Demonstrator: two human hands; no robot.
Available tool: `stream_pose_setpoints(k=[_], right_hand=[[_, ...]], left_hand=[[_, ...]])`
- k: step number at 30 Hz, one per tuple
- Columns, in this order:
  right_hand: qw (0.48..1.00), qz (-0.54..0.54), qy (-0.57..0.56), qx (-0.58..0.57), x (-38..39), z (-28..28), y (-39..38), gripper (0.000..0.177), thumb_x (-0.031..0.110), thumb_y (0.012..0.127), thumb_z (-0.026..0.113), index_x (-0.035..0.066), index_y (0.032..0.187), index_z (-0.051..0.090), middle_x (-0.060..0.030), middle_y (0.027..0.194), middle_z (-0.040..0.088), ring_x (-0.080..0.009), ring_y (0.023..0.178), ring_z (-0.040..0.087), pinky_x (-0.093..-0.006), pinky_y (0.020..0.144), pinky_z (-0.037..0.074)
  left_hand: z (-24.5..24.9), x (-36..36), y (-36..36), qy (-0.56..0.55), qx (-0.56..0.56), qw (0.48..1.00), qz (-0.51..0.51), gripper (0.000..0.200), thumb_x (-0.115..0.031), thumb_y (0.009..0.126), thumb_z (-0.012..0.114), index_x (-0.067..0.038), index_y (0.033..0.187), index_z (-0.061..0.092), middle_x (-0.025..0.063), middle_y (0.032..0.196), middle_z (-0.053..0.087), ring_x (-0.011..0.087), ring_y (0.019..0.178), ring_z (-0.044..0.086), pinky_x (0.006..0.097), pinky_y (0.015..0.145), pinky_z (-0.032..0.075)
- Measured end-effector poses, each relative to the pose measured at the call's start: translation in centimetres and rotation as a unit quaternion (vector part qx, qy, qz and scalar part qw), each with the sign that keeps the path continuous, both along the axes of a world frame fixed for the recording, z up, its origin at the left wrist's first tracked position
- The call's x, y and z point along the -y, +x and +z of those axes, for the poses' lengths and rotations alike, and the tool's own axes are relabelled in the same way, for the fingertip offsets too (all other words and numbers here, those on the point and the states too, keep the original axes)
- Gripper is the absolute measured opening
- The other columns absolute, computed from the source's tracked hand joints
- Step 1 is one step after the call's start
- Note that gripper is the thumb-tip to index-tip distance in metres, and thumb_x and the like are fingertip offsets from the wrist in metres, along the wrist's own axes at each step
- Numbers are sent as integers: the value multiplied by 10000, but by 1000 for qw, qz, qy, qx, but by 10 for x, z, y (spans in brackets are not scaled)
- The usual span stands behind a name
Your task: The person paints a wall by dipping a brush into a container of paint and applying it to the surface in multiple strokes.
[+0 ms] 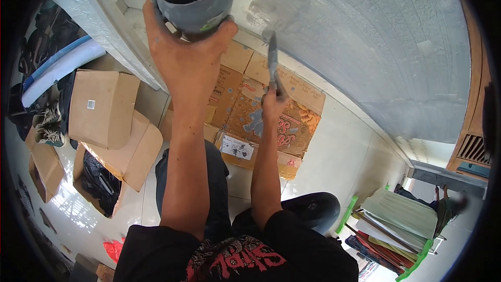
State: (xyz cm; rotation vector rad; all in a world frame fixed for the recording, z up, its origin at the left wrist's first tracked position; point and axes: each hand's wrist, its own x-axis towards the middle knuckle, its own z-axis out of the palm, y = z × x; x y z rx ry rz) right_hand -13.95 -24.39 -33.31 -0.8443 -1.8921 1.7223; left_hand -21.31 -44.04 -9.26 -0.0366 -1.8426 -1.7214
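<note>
My left hand (188, 47) is raised at the upper left, its fingers wrapped round a grey-smeared plastic pot (201, 8) tilted so its dark inside shows. In my right hand (273, 105) is a narrow paintbrush (273, 57) coated in grey, seen edge-on and pointing up. Its tip overlaps the lower edge of the wall (376, 47) in this view. Wet-looking grey coating covers much of that wall, with a pale uncoated strip at the left. Flattened cardboard (276, 130), spotted with grey, lies on the floor below my hands.
To the left stand cardboard boxes (102, 107), one open with dark contents, beside sneakers (49, 125). A plastic-covered frame (104, 26) rises at the upper left. On the right are a wooden door frame (475, 99), a rack with draped cloths (399, 211) and another person (446, 209).
</note>
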Motion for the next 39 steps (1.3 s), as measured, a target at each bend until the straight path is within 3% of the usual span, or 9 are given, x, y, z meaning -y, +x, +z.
stream_pose_setpoints(k=[4, 6, 10, 12, 18, 24, 31, 37, 39], right_hand=[[981, 99, 148, -72, 18, 7, -17, 372, 115, 931, 584, -10, 1278, 637, 20, 678, 557, -61, 591, 439, -274, 531, 378], [974, 148, 173, 17, 23, 36, -43, 364, 160, 920, 606, 25, 1255, 660, 7, 614, 541, -75, 580, 444, -298, 533, 401], [982, 80, 170, 18, -9, 20, -59, 349, 187, 889, 638, 56, 1208, 695, -37, 561, 503, -92, 552, 441, -305, 527, 412], [948, 56, 313, 7, -29, 26, -42, 323, 178, 863, 655, 49, 1152, 717, -100, 568, 532, -129, 527, 485, -314, 535, 443], [924, 172, 340, 27, -27, 69, -34, 301, 193, 834, 652, 82, 1100, 740, -180, 717, 671, -250, 616, 660, -352, 631, 514], [898, 135, 408, 94, -13, 51, -86, 337, 249, 807, 659, 165, 1122, 744, -163, 759, 696, -350, 712, 688, -420, 679, 539], [876, 122, 440, 157, -47, 68, -44, 345, 234, 818, 656, 182, 1150, 734, -128, 727, 694, -331, 671, 684, -422, 666, 539], [885, 211, 413, 47, -9, 78, -75, 335, 218, 819, 651, 197, 1141, 741, -137, 758, 696, -324, 717, 690, -422, 679, 538], [840, 196, 494, 108, -9, 62, -88, 327, 208, 822, 643, 193, 1133, 742, -146, 789, 701, -334, 746, 691, -429, 695, 540]], left_hand=[[-1, 0, -2, -16, 19, 1000, 11, 713, -66, 642, 817, 28, 1260, 473, 160, 1130, 598, 236, 998, 628, 341, 856, 546], [-4, -3, -3, -6, 5, 1000, 3, 718, -66, 639, 817, 31, 1260, 470, 159, 1129, 600, 236, 1000, 629, 344, 861, 545], [-4, -8, -1, 1, -8, 1000, -22, 732, -71, 630, 820, 39, 1259, 464, 157, 1128, 603, 242, 1011, 630, 346, 867, 543], [-5, -7, -2, 14, -7, 1000, -25, 707, -98, 659, 830, 30, 1260, 482, 146, 1137, 601, 239, 1027, 607, 350, 892, 510], [-6, -2, -3, -48, 30, 998, 25, 710, -165, 679, 850, 21, 1266, 497, 141, 1154, 604, 248, 1041, 586, 360, 920, 478], [-6, -8, 2, -56, 44, 997, 18, 739, -201, 672, 859, 17, 1278, 496, 146, 1173, 600, 258, 1069, 587, 364, 925, 482], [-4, 1, -2, -7, 35, 999, 18, 719, -178, 674, 849, 13, 1274, 502, 142, 1197, 583, 261, 1087, 580, 375, 921, 499], [-9, -2, -3, -55, 26, 997, 36, 698, -175, 671, 837, 7, 1261, 513, 138, 1191, 584, 256, 1072, 581, 374, 929, 493], [-7, -5, -2, -64, 27, 997, 31, 699, -184, 672, 837, 4, 1263, 514, 137, 1187, 586, 253, 1072, 581, 370, 933, 486]])
